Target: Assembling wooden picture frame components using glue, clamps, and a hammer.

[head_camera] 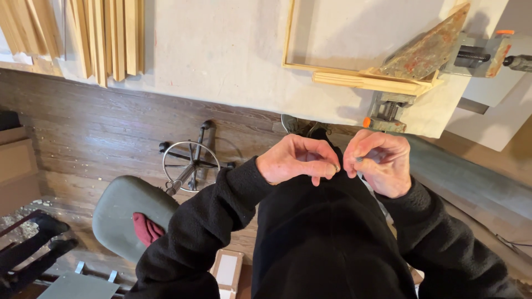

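Black fleece sleeves and black garment front at 6 o'clock. Tabletop off-white, faintly speckled. Wooden frame pale yellow at 1 o'clock; wood strips same pale tone at 11. Corner clamp rusty grey-brown with orange tips. Floor dark brown planks. Stool seat grey-green, dark red cloth on it, at 8.

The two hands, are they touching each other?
Touching. The head view shows the left hand and right hand with fingertips pressed together over the black fleece, no gap between them.
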